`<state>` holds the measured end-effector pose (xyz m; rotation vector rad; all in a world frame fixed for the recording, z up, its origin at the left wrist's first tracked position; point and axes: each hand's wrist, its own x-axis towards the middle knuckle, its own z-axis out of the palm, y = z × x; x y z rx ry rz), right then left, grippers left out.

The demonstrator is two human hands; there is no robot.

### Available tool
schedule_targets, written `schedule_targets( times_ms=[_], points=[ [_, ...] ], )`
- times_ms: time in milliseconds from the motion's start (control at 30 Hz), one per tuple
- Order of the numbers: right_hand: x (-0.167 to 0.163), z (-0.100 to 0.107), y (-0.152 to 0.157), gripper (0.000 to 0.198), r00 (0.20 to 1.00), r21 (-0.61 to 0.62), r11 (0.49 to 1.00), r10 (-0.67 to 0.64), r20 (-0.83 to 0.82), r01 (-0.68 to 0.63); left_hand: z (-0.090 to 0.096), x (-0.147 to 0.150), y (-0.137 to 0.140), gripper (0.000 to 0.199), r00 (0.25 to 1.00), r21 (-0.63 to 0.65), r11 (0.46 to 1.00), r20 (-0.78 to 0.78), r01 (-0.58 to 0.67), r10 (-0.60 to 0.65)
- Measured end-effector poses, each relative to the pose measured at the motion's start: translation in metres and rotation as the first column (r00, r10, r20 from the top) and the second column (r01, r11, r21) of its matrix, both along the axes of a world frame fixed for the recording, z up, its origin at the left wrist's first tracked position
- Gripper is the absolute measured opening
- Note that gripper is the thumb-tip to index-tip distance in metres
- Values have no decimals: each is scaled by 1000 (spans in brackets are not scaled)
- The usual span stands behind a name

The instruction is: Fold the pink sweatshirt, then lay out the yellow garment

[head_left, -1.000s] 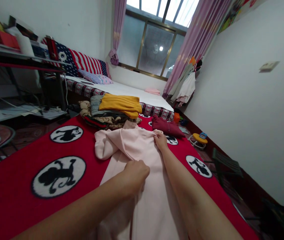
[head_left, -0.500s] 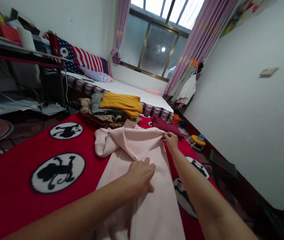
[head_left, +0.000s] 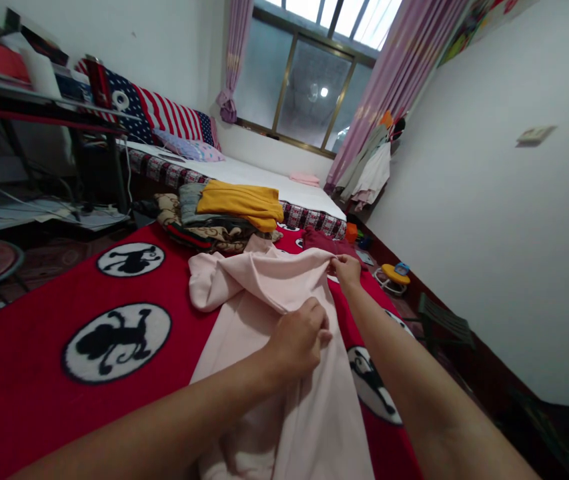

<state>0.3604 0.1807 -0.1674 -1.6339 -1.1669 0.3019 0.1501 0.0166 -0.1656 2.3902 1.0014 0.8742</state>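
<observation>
A pale pink coat-like garment [head_left: 259, 340] lies lengthwise on a red blanket [head_left: 179, 367] with white ovals and black monkey figures. Its left sleeve is folded inward across the upper part. With the fingertips pinched together, my right hand [head_left: 348, 270] holds the garment's upper right corner, slightly raised. My left hand [head_left: 301, 337] is closed over the middle of the garment, its fingers curled on the cloth; the exact hold under the palm is hidden. Folds run from there toward the near end.
Beyond the garment sits a pile of folded clothes, a yellow one [head_left: 241, 203] on top. A dark red garment [head_left: 327, 243] lies behind my right hand. Further off are a bed [head_left: 264, 180], a cluttered desk [head_left: 49, 110] at left, and a yellow-topped stool [head_left: 395, 273] at right.
My left hand has moved to the right and slightly up, its fingers curling tighter, and the cloth beneath has creased. My right hand keeps its pinch, with the corner slightly higher.
</observation>
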Motion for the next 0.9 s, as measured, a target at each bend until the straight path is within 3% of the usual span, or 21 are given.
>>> schedule_targets(
  times_ms=[67, 200, 300, 433, 700, 900],
  points=[
    [2, 7, 5, 19, 994, -13, 998, -65, 86, 66, 1, 7, -7, 3, 997, 4, 998, 19, 69, -69],
    [-6, 0, 5, 25, 944, -53, 986, -137, 300, 159, -15, 14, -18, 24, 969, 6, 995, -228, 99, -95],
    [-22, -24, -2, 36, 895, -116, 981, -92, 437, 157, -29, 12, -20, 37, 952, 29, 997, -303, 67, -55],
    [-34, -48, -7, 34, 828, -231, 965, 32, 560, 119, -35, 9, -19, 36, 959, 103, 990, -275, 93, -62],
    [-28, -38, -7, 46, 807, -317, 948, 183, 562, 6, -35, 4, -13, 32, 965, 163, 979, -251, 124, -80],
    [-44, -61, -47, 38, 841, -276, 957, 219, 495, -87, -36, 1, -5, 23, 968, 136, 968, -168, 210, -186]
  ],
)
